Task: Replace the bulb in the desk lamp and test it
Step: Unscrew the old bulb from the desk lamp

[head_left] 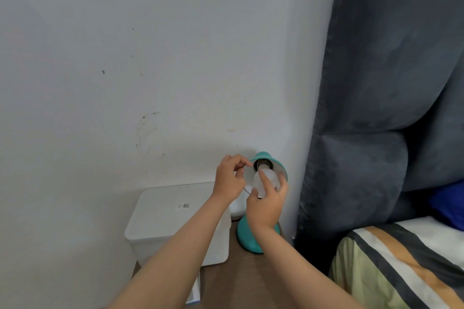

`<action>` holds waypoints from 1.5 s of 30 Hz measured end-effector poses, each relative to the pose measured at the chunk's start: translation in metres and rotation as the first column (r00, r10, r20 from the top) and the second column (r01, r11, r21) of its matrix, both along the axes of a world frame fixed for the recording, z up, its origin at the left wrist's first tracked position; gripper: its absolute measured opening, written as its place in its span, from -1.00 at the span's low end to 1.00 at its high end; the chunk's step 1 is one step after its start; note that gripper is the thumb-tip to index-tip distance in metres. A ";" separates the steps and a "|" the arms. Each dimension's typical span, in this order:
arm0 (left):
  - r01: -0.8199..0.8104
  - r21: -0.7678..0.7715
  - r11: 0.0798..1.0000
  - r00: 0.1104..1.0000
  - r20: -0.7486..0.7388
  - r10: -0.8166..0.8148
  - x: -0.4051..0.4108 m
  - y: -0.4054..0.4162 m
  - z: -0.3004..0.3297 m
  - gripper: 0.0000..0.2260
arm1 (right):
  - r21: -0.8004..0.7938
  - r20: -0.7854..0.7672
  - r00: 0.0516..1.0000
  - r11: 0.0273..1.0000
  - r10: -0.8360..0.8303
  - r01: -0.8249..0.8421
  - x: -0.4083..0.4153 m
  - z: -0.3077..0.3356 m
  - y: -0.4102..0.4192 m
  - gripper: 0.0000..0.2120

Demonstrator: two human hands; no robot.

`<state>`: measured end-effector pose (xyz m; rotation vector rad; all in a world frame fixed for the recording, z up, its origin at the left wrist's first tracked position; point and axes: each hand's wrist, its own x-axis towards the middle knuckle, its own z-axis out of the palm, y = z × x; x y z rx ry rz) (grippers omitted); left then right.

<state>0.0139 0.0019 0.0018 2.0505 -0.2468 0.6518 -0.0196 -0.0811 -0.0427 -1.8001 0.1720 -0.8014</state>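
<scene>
Two hands meet at one lamp (pixel 258 238), which stands on a brown surface (pixel 251 281) near its back edge, by the wall, with a white bin (pixel 175 221) at its left and a bed (pixel 406 266) off the right edge. The teal shade (pixel 281 168) is tipped so its open mouth faces the camera. The left hand (pixel 229 180) pinches the shade's left rim with thumb and forefinger, the other fingers curled. The right hand (pixel 267 206) grasps the bulb (pixel 267 179) from below, the forefinger laid up along the glass, the thumb on the left side.

The bulb sits in the shade's mouth, its base in or at the dark socket (pixel 261 165); whether it is threaded home I cannot tell. Its long axis runs from the socket at the upper back down and toward the camera, the round end pointing out of the shade.

The main risk, as I judge it, is a crooked start: if the bulb tilts off the socket's axis, the thread may cross and jam. A hard squeeze could crack the glass. If the left hand lets go, the shade may swing and the lamp could tip on its base. A loose grip could drop the bulb onto the surface.
</scene>
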 end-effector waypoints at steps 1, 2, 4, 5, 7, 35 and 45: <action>-0.003 -0.001 1.000 1.000 -0.004 0.003 -0.001 0.000 0.000 -0.71 | 0.047 0.001 1.000 0.999 -0.002 0.002 -0.002 0.000 0.002 -0.54; -0.007 -0.003 1.000 1.000 -0.008 0.007 -0.001 0.000 0.000 -0.71 | 0.109 -0.002 1.000 0.994 -0.008 0.008 -0.003 0.001 0.004 -0.49; -0.012 -0.005 1.000 1.000 -0.007 0.012 0.000 -0.001 0.000 -0.72 | 0.243 -0.027 1.000 0.970 -0.009 0.015 -0.003 0.004 0.008 -0.40; -0.012 -0.004 1.000 1.000 -0.004 0.012 0.000 -0.001 0.000 -0.72 | 0.300 -0.045 0.999 0.954 -0.004 0.017 -0.002 0.008 0.009 -0.39; -0.013 0.001 1.000 1.000 0.000 0.013 0.000 -0.002 0.000 -0.72 | 0.332 -0.068 0.998 0.943 0.002 0.021 0.001 0.012 0.008 -0.46; -0.056 -0.013 0.998 0.998 0.001 0.056 -0.002 -0.006 -0.005 -0.72 | 0.303 -0.113 0.994 0.952 0.003 0.032 0.000 0.016 0.006 -0.47; -0.066 -0.021 0.998 0.998 -0.012 0.065 -0.002 -0.006 -0.004 -0.70 | 0.216 -0.032 0.999 0.976 0.003 0.004 -0.004 0.010 0.008 -0.40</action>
